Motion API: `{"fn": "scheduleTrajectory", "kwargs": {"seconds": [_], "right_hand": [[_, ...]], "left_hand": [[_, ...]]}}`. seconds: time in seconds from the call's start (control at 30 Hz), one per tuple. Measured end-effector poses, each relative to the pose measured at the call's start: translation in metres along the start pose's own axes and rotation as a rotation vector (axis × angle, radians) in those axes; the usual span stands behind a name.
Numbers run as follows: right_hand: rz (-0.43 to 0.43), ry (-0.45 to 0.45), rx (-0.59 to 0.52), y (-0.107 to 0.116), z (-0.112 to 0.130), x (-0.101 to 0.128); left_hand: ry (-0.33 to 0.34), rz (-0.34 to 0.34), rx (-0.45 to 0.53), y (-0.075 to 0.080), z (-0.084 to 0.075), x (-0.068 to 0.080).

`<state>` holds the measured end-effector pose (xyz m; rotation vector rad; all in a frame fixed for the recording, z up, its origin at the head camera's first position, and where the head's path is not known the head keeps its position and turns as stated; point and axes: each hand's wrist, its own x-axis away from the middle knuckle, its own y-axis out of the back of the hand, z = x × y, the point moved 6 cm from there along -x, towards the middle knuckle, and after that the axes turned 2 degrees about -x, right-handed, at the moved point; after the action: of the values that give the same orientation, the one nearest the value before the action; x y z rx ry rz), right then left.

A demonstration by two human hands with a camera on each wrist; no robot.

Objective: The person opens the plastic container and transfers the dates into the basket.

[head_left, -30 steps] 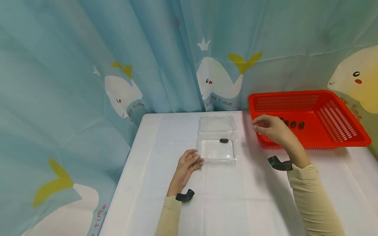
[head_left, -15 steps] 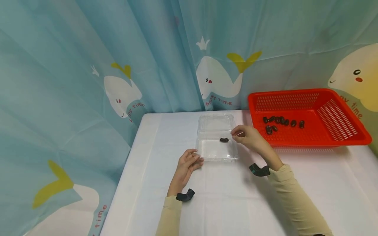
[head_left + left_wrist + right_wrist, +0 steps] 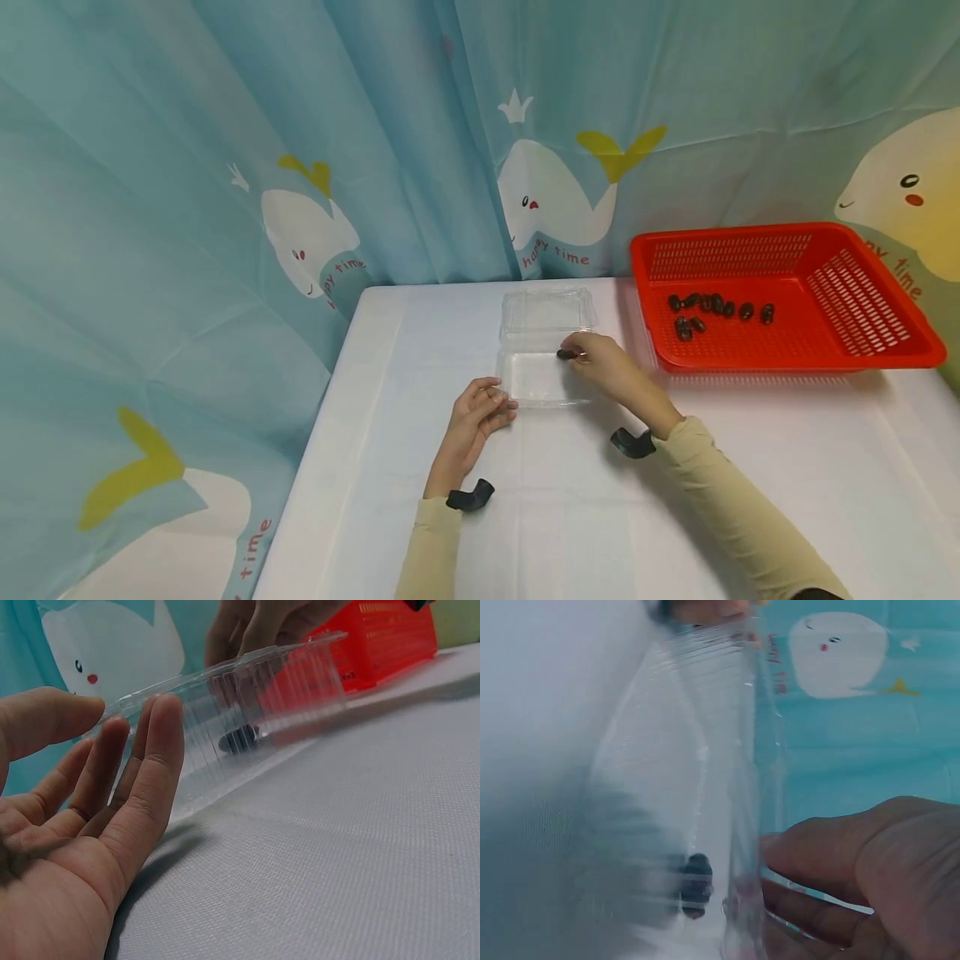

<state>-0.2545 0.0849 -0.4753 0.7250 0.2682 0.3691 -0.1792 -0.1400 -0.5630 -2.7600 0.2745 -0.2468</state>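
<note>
A clear plastic box (image 3: 534, 379) lies with its lid (image 3: 547, 310) folded back. My left hand (image 3: 474, 421) holds its near left corner, the thumb on the rim and the fingers (image 3: 154, 761) outside the wall. Reaching in over the right side, my right hand (image 3: 609, 367) has thumb and fingertips pinched together low in the box. A dark oval date (image 3: 566, 354) shows at those fingertips; the right wrist view has a dark date (image 3: 697, 885) through the blurry plastic. Whether one or two dates lie there is hard to tell, as the fingers cover part.
A red perforated basket (image 3: 825, 333) stands at the right back, with several dark dates (image 3: 717, 305) on its floor. A white cloth (image 3: 555, 500) covers the table. Behind it hangs a blue curtain (image 3: 420, 150) with whale prints.
My right hand has moved left from above the basket, over the box's right edge, and down into the box. My left hand has stayed at the corner.
</note>
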Motion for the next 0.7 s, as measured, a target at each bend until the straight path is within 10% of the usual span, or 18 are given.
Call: {"fn": "scheduleTrajectory", "kwargs": {"seconds": [0.7], "right_hand": [[-0.012, 0.074, 0.296, -0.022, 0.011, -0.012]], "left_hand": [[0.001, 0.003, -0.004, -0.001, 0.000, 0.001]]}}
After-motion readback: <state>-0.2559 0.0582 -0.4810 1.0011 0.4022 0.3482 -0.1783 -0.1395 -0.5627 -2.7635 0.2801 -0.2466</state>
